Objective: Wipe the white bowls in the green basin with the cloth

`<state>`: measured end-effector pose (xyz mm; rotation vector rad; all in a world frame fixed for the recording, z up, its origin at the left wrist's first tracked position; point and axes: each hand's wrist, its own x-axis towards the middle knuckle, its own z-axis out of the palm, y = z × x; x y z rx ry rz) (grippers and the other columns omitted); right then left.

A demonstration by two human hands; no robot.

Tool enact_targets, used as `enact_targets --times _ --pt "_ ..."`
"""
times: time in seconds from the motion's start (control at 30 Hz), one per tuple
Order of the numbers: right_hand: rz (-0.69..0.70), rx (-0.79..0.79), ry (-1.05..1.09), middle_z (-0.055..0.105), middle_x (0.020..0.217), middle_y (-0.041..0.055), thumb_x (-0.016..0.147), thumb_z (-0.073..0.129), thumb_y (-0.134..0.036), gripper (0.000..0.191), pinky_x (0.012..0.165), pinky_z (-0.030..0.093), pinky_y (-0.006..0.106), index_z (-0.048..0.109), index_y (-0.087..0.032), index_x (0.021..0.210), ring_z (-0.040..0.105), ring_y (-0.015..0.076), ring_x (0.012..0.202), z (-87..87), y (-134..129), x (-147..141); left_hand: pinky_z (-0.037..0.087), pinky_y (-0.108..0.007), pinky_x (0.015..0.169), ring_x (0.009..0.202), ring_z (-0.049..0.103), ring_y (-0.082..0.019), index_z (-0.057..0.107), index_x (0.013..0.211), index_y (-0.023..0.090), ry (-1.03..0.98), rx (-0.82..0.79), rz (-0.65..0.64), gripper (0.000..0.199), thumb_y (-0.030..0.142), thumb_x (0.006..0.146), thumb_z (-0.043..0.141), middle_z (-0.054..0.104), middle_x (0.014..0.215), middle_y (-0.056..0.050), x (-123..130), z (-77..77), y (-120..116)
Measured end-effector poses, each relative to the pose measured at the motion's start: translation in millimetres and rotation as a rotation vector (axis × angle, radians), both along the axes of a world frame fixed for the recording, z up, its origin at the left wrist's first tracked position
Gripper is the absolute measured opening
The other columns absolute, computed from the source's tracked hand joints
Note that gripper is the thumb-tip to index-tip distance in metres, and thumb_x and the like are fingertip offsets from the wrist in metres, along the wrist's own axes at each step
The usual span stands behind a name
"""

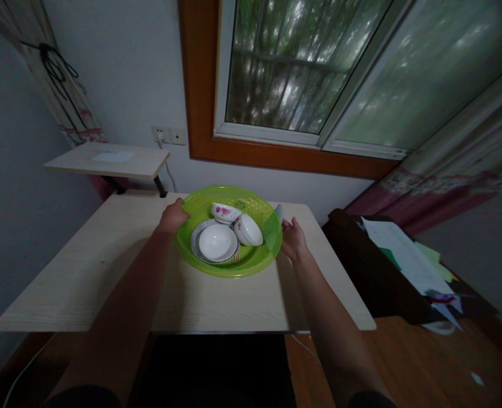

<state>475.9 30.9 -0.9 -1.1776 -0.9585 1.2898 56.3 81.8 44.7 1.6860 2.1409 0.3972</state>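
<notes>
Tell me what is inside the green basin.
The green basin holds a white bowl in a larger dish, two patterned bowls and fork tines. The dish's middle and anything beneath the bowls are covered.

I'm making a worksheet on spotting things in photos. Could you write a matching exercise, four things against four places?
1. Green basin
2. Bowl with pink flowers
3. Sheet of paper
4. Black cord

A. On the small raised shelf
B. Around the left-hand curtain
C. Between the left hand and the right hand
D. Inside the basin, tilted

Pairs: 1-C, 2-D, 3-A, 4-B
</notes>
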Motion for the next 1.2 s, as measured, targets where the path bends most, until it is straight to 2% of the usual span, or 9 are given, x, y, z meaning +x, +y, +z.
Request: enact_targets --times 0.17,0.27,0.37,0.5,0.63,0.77,0.87,0.97,1.2 --pt "-0.084 -0.170 0.072 0.084 0.098 0.0118 0.089 0.071 -0.052 0.025 0.115 0.065 0.052 0.072 -0.027 0.094 0.082 0.0366 0.120 0.1 -8.4 -2.5 0.058 -0.036 0.090 0.124 0.078 -0.034 0.064 0.139 0.024 -0.018 -0.006 0.005 0.044 0.026 0.097 0.077 0.078 0.142 -0.021 1.4 2.1 -1.7" --pt "-0.096 -0.145 0.083 0.087 0.102 0.0091 0.087 0.074 -0.039 0.020 0.111 0.068 0.049 0.074 -0.027 0.102 0.084 0.0341 0.117 5.9 -10.2 -1.9 0.058 -0.036 0.092 0.126 0.078 -0.033 0.065 0.139 0.025 -0.023 -0.003 0.006 0.044 0.025 0.096 0.077 0.078 0.142 -0.020 1.9 2.9 -2.1" --pt "-0.034 -0.134 0.095 0.089 0.109 0.0087 0.086 0.074 -0.033 0.025 0.110 0.069 0.051 0.077 -0.025 0.110 0.085 0.0339 0.116 10.0 -9.0 2.8 0.058 -0.036 0.094 0.126 0.078 -0.033 0.065 0.140 0.025 -0.029 0.003 0.004 0.046 0.024 0.096 0.078 0.078 0.142 -0.020 1.8 2.7 -1.8" --pt "0.012 -0.145 0.094 0.089 0.108 0.0097 0.087 0.076 -0.034 0.023 0.101 0.071 0.047 0.079 -0.022 0.107 0.086 0.0316 0.105 10.5 -3.5 10.3 0.058 -0.038 0.096 0.125 0.078 -0.034 0.065 0.140 0.024 -0.038 0.003 0.011 0.047 0.025 0.096 0.079 0.078 0.142 -0.021 1.1 1.2 -1.2" --pt "-0.132 -0.077 0.044 0.085 0.088 0.0046 0.074 0.090 -0.035 0.026 0.076 0.070 0.036 0.073 -0.025 0.091 0.080 0.0252 0.080 10.5 5.9 19.4 0.058 -0.037 0.094 0.124 0.078 -0.034 0.065 0.141 0.024 -0.040 -0.001 0.014 0.047 0.025 0.096 0.079 0.078 0.141 -0.021 -0.1 -0.7 -0.7" --pt "-0.284 -0.022 -0.152 0.077 0.079 0.0008 0.060 0.098 -0.035 0.042 0.065 0.060 0.032 0.070 -0.026 0.089 0.073 0.0216 0.071 11.2 17.3 34.2 0.058 -0.037 0.094 0.125 0.078 -0.035 0.066 0.140 0.022 -0.032 0.016 0.003 0.047 0.024 0.095 0.079 0.078 0.140 -0.022 -0.6 -1.8 -0.2" --pt "-0.344 0.021 -0.452 0.078 0.086 0.0022 0.060 0.096 -0.041 0.046 0.067 0.057 0.034 0.073 -0.026 0.097 0.072 0.0236 0.076 12.5 24.1 48.4 0.058 -0.038 0.094 0.125 0.078 -0.036 0.065 0.141 0.021 -0.029 0.021 -0.003 0.049 0.025 0.095 0.080 0.078 0.140 -0.023 -0.3 -1.4 -0.3" --pt "-0.317 0.090 -0.673 0.081 0.099 0.0056 0.064 0.092 -0.046 0.047 0.074 0.060 0.039 0.077 -0.028 0.105 0.074 0.0273 0.084 15.8 28.5 61.9 0.058 -0.038 0.095 0.126 0.078 -0.036 0.065 0.143 0.021 -0.024 0.019 -0.006 0.050 0.025 0.095 0.080 0.078 0.141 -0.024 0.0 -1.3 -0.4" --pt "-0.236 0.186 -0.822 0.079 0.104 0.0083 0.073 0.086 -0.054 0.050 0.082 0.061 0.045 0.080 -0.026 0.114 0.073 0.0288 0.088 33.0 34.4 74.3 0.058 -0.038 0.096 0.128 0.077 -0.035 0.065 0.141 0.024 -0.021 0.021 0.001 0.049 0.028 0.095 0.081 0.078 0.142 -0.021 -1.0 -4.2 0.8"
